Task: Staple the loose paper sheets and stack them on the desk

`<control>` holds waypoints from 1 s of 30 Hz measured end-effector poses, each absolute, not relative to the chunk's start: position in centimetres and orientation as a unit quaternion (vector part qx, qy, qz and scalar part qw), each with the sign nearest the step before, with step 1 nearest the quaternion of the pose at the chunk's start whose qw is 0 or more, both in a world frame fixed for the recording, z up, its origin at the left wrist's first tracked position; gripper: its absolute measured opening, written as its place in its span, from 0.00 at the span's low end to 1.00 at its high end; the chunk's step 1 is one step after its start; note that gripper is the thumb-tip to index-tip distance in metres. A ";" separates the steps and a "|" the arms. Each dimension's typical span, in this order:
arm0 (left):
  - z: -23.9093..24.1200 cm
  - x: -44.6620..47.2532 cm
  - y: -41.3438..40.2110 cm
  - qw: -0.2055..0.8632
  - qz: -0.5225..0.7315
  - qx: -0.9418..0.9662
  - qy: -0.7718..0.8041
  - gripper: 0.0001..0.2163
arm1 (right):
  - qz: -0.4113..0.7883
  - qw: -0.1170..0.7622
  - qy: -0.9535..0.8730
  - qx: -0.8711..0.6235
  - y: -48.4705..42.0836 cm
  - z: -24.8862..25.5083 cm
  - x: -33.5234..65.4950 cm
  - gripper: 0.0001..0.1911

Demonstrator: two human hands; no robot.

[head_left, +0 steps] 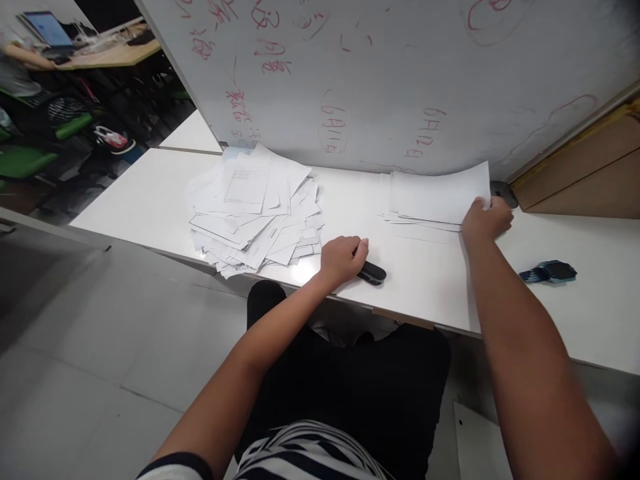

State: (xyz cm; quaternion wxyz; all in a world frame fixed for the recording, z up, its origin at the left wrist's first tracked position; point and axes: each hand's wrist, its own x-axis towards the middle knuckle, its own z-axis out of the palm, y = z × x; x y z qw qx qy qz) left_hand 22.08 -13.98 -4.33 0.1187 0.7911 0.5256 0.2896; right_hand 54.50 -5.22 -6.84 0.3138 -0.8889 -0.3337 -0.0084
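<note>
My left hand (343, 261) is closed on a black stapler (374, 273) near the front edge of the white table (415, 287). One end of the stapler sticks out to the right of the fist. My right hand (487, 219) pinches the right end of some white sheets of paper (437, 195), whose top sheet curls up against the whiteboard. Beneath it, lower sheets lie slightly out of line. To the left of my left hand spreads a large messy pile of printed papers (255, 217), lying at many angles.
A whiteboard (370, 80) with red writing stands along the table's back. A watch (550, 272) lies to the right of my right arm. Behind my right hand is a dark object (504, 193), beside a cardboard box (585, 167). Another person (20, 63) sits by a laptop (50, 30).
</note>
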 end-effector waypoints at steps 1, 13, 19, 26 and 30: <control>-4.3 22.1 -14.0 0.120 0.291 0.791 0.525 0.21 | -0.012 0.316 -0.331 -0.889 -5.2 -6.8 54.5 0.19; -4.2 22.1 -14.0 0.131 0.286 0.791 0.525 0.21 | -0.014 0.362 -0.334 -0.870 -5.2 -6.7 54.7 0.20; -4.4 22.1 -14.0 0.119 0.291 0.790 0.526 0.21 | 0.017 0.385 -0.350 -0.854 -5.2 -7.2 55.1 0.21; -4.3 22.0 -14.1 0.105 0.289 0.791 0.528 0.21 | -0.105 0.374 -0.392 -0.834 -6.6 -5.4 53.3 0.23; -4.3 21.8 -14.2 0.105 0.289 0.797 0.520 0.20 | -0.234 0.394 -0.437 -0.774 -9.0 -3.3 50.8 0.21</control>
